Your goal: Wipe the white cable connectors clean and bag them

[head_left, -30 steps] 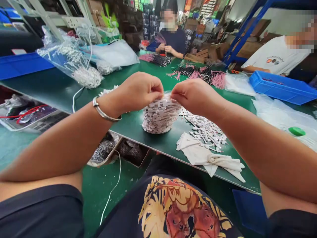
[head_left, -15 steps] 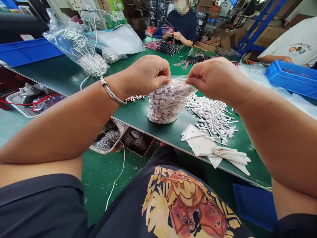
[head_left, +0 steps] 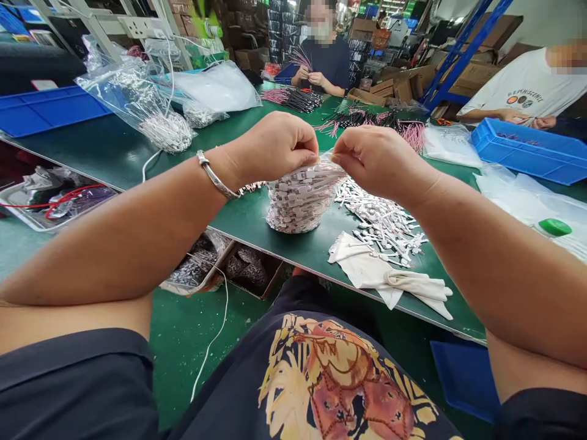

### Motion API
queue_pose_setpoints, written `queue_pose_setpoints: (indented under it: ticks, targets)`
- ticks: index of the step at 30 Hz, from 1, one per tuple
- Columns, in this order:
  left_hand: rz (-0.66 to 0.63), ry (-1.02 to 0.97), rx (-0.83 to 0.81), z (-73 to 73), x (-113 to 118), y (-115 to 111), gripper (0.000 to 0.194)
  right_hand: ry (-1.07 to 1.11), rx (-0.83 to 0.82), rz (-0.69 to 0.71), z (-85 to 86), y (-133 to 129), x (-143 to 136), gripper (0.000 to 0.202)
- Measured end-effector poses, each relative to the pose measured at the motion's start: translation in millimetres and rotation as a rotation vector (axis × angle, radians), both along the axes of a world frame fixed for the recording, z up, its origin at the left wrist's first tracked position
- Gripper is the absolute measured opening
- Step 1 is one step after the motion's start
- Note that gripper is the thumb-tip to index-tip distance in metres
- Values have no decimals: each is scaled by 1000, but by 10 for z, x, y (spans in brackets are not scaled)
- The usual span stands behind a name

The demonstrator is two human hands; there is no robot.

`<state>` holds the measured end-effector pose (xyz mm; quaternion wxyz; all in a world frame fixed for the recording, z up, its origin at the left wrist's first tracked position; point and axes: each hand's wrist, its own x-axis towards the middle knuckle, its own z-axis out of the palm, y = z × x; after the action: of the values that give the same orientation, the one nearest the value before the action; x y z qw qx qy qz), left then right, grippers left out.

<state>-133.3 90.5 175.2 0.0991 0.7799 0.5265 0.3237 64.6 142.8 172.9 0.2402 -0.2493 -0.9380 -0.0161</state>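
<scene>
A clear plastic bag (head_left: 298, 205) packed with small white connector pieces stands upright on the green table. My left hand (head_left: 279, 143), a silver bangle on its wrist, pinches the bag's top edge from the left. From the right, my right hand (head_left: 380, 156) pinches the same edge, the two sets of fingertips close together. Just right of the bag spreads a loose pile of white connector pieces (head_left: 380, 217). In front of that pile lie white fabric gloves (head_left: 389, 275), near the table's edge.
Filled plastic bags (head_left: 167, 131) and a blue tray (head_left: 50, 110) are at the left. Bundles of black and pink wires (head_left: 293, 98) lie at the back. A blue bin (head_left: 527, 146) stands right. Two people sit across, handling wires or small parts. Boxes (head_left: 252, 269) sit below the table edge.
My hands have come closer together along the bag's top edge, both still pinching it. The view has shifted slightly, showing more of the person at the right.
</scene>
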Motion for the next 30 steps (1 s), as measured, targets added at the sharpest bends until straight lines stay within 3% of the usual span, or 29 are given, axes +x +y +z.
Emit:
queue_pose_setpoints:
  ticks: [3, 8, 12, 18, 23, 30]
  targets:
    - [-3, 88, 27, -18, 13, 0, 9, 75, -48, 66, -32, 40, -8, 18]
    - [17, 229, 78, -8, 58, -14, 7, 146, -73, 50, -78, 74, -25, 16]
    - [43, 301, 90, -16, 82, -40, 11, 87, -60, 77, -65, 90, -66, 25]
    - [38, 347, 148, -10, 36, -83, 14, -23, -47, 107, 10, 147, -144, 16]
    - [60, 391, 154, 19, -1, -135, 17, 35, -104, 74, 16, 234, 39, 13]
    - [84, 413, 99, 103, 72, -100, 23, 107, -365, -38, -15, 233, 334, 15]
